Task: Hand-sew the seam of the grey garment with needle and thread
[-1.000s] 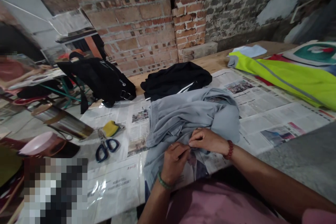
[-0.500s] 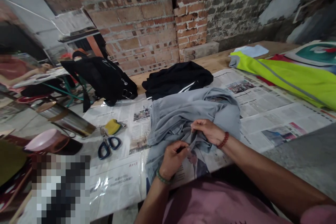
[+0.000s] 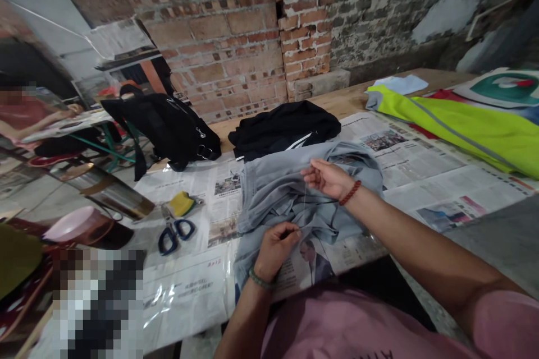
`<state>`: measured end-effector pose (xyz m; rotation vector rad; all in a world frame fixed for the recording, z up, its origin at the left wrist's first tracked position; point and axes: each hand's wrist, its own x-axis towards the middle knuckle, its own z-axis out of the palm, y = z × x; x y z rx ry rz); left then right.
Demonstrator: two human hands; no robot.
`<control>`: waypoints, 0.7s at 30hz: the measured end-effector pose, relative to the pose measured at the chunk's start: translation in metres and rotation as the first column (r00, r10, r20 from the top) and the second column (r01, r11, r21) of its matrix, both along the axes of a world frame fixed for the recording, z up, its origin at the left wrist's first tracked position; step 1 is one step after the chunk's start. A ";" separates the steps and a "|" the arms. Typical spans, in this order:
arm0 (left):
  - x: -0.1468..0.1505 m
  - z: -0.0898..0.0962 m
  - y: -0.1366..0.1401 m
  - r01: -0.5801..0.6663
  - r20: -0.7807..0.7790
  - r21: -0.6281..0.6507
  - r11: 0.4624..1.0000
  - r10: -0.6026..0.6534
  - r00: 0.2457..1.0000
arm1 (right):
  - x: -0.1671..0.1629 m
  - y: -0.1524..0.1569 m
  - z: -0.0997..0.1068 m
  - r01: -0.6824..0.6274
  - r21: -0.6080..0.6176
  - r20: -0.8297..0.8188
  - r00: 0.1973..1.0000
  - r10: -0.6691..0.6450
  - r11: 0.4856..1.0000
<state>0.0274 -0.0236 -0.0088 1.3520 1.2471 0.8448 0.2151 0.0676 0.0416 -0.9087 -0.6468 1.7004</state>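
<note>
A crumpled grey garment (image 3: 286,174) lies in front of me on the newspaper-covered table. At its near edge my left hand (image 3: 277,247) is closed, thumb and forefinger pinching a fold of the cloth. My right hand (image 3: 330,180) is raised above the garment, its fingertips pinched together. A fine pale thread (image 3: 305,202) runs from those fingertips down toward the cloth by my left hand. Whether a needle is between the right fingertips is too small to tell. Blue-handled scissors (image 3: 174,230) lie to the left, beside a yellow-green object (image 3: 182,203).
Behind the garment are a dark folded garment (image 3: 286,126) and a black bag (image 3: 168,129). A metal flask (image 3: 105,190) and a pink-lidded container (image 3: 84,227) stand left. At right are a neon-yellow garment (image 3: 458,129) and an iron (image 3: 501,87). A person (image 3: 29,112) sits far left.
My right hand has moved up and away from my left hand, drawing the thread out between them. The left hand stays at the garment's near edge.
</note>
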 end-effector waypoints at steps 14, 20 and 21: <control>0.001 0.004 -0.001 0.020 0.011 -0.003 1.000 -0.020 1.000 | 0.015 0.055 0.025 0.184 -0.085 -0.096 0.977 -0.192 0.979; 0.001 0.004 -0.001 0.031 0.013 0.020 0.999 -0.031 0.999 | 0.012 0.069 0.027 0.190 0.007 -0.065 0.980 -0.189 0.982; 0.000 0.004 -0.001 0.029 0.012 0.018 0.999 -0.029 0.999 | 0.011 0.069 0.027 0.184 0.013 -0.067 0.981 -0.183 0.983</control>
